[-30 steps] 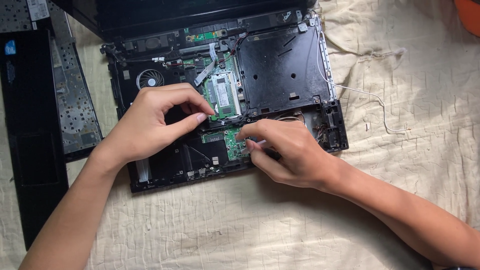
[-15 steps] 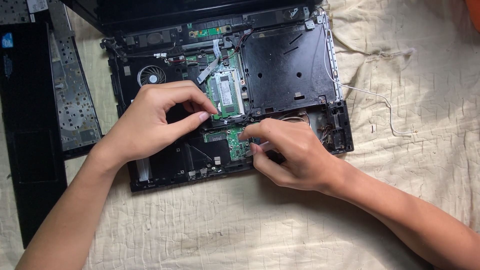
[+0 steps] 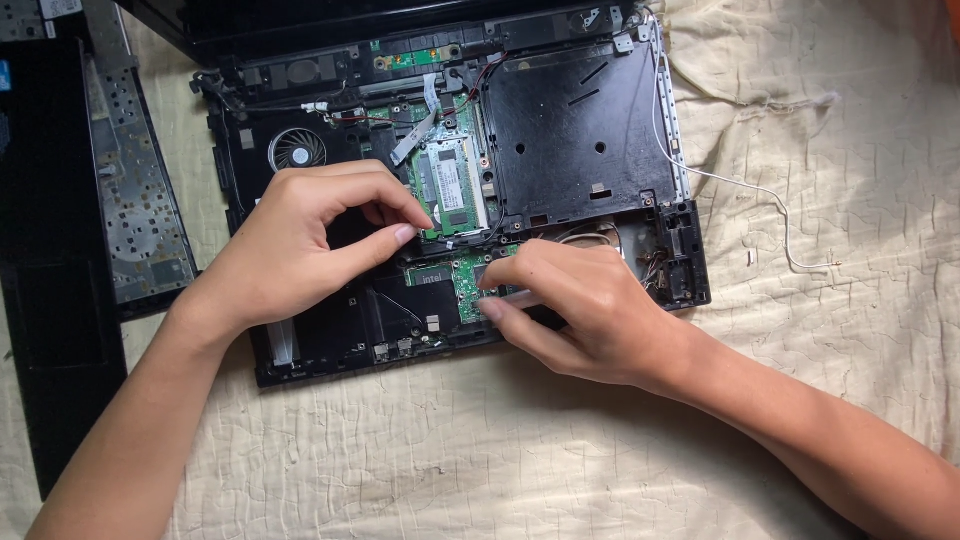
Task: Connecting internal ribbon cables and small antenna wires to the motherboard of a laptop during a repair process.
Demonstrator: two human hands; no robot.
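two hands work inside an opened laptop base (image 3: 590, 130) lying on a cloth (image 3: 820, 150).
left hand (image 3: 300, 240) pinches at the memory module (image 3: 452, 190), steadying it; right hand (image 3: 570, 300) curls fingertips onto the green board (image 3: 462, 275), what it grasps cannot be told.

One opened laptop (image 3: 560, 150), one fan (image 3: 297, 150), two hands.

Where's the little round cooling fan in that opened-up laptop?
In the head view, the cooling fan sits in the upper left of the opened laptop base, just above the left hand and left of the green memory module.
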